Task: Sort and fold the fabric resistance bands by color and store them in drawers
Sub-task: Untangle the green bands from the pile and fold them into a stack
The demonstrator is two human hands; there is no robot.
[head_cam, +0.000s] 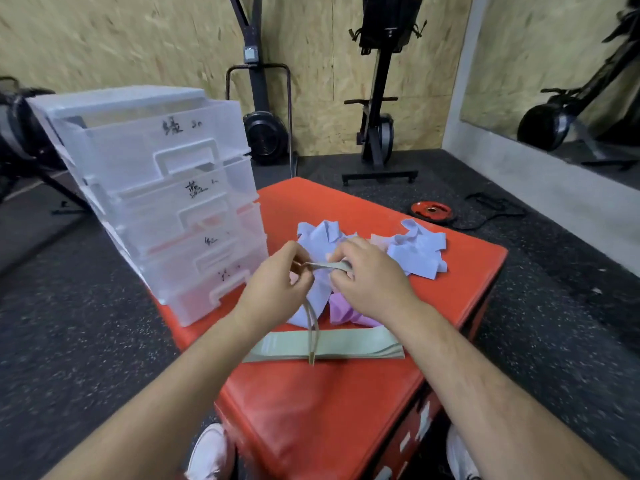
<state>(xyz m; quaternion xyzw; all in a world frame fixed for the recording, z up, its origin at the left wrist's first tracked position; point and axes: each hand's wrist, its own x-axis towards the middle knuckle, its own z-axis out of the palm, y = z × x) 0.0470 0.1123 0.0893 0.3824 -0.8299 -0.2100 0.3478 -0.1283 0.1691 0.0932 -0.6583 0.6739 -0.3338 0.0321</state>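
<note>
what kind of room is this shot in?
Most likely a gym: upright fitness machines stand against the wall, and a red weight plate lies on speckled rubber flooring.

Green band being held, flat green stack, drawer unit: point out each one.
held green band (pixel 327 266): head view, on the short horizontal stretch at its top.
flat green stack (pixel 363 344): head view, on its right half.
drawer unit (pixel 162 202): head view, on the second drawer's front.

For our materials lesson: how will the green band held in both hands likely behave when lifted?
Probably floppy: the band hangs limp below the left hand. Likely light: the right hand holds it by fingertips. Unlikely to roll: it looks flat.
</note>
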